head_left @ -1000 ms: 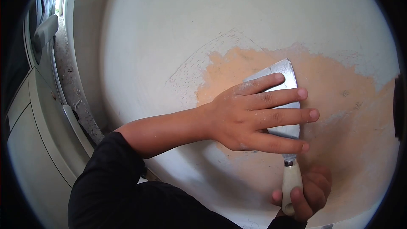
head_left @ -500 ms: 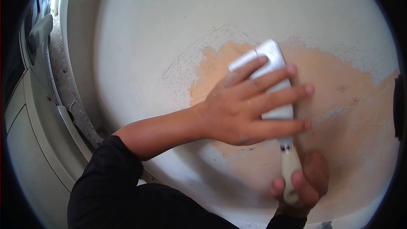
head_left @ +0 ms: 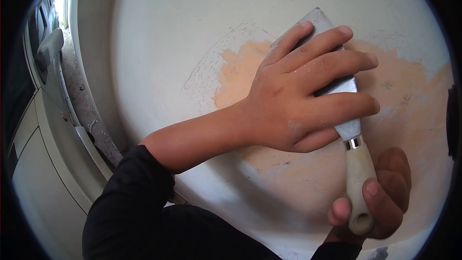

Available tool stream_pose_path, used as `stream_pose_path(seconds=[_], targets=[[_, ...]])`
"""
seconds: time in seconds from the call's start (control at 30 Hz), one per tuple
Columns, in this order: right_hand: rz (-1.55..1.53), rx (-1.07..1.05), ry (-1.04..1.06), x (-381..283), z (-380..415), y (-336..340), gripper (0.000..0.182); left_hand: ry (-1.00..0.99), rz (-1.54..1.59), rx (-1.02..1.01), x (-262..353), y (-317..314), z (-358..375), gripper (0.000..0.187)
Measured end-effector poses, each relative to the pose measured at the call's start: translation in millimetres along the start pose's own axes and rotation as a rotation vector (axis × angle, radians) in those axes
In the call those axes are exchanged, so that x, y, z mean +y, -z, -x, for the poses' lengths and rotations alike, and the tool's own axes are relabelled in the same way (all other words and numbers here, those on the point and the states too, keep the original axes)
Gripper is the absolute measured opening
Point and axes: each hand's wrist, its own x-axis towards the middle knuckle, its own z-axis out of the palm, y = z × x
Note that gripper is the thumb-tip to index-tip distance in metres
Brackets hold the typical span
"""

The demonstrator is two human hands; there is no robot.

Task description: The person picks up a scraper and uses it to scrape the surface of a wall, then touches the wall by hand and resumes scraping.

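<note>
A putty knife (head_left: 349, 87) with a wide metal blade and a cream handle lies slanted across a pale wall (head_left: 163, 62) with a rough orange-tan patch (head_left: 240, 70). My left hand (head_left: 293, 96) is spread over the blade, fingers apart, covering much of it. Below, my right hand (head_left: 387, 197) grips the handle, thumb on one side and fingers on the other. The blade's upper corner reaches past my left fingertips, above the patch's upper edge. What lies under the blade is hidden.
On the left is a beige car (head_left: 53, 163) with a side mirror (head_left: 49, 48). A strip of rough grey ground (head_left: 89, 110) runs between the car and the wall. A dark object (head_left: 452, 123) shows at the right edge.
Both hands and the putty knife have shifted right; the blade and left hand have also moved up the wall. The motion blur is gone.
</note>
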Motion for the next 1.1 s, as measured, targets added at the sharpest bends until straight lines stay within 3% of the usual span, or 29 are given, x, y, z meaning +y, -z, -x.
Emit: stream_pose_path(seconds=[0.13,0.2,0.27,0.33,0.47,0.6,0.67,0.87,0.93,1.03,1.1], targets=[[-0.178,0.086,-0.014,13.4,5.3,-25.0,0.044,0.004,-0.088,-0.070,4.4,7.7,9.3,0.026],[-0.217,-0.057,0.010,9.0,2.3,-27.4,0.043,0.000,-0.093,-0.126,2.8,15.8,15.0,0.027],[-0.201,0.030,0.039,4.3,1.5,-34.3,0.041,0.033,-0.090,-0.152,9.0,26.4,21.7,0.025],[-0.187,-0.086,0.167,-2.7,1.7,-33.3,0.040,-0.010,-0.059,-0.188,10.6,35.5,45.5,0.030],[-0.275,-0.174,0.146,-5.4,-2.1,-44.9,0.042,0.126,-0.178,-0.129,14.6,48.0,78.3,0.031],[-0.351,-0.182,0.100,-8.2,-1.7,-48.5,0.042,0.076,-0.088,-0.047,17.6,42.0,83.8,0.032],[-0.384,-0.167,0.082,-6.1,-0.8,-52.3,0.042,0.207,-0.143,-0.056,16.9,49.6,79.9,0.034],[-0.452,-0.168,0.039,-9.6,-4.0,-52.5,0.040,0.213,-0.198,-0.010,17.7,46.0,81.8,0.030],[-0.449,-0.222,-0.073,-13.5,-7.1,-48.5,0.041,0.232,-0.180,0.012,17.6,46.9,80.2,0.028],[-0.402,-0.132,0.058,-15.4,-0.2,-52.5,0.043,0.139,-0.116,-0.004,20.2,43.4,86.0,0.026],[-0.409,-0.173,0.015,-14.2,-1.6,-52.8,0.043,0.184,-0.150,-0.004,17.0,44.7,84.8,0.026]])
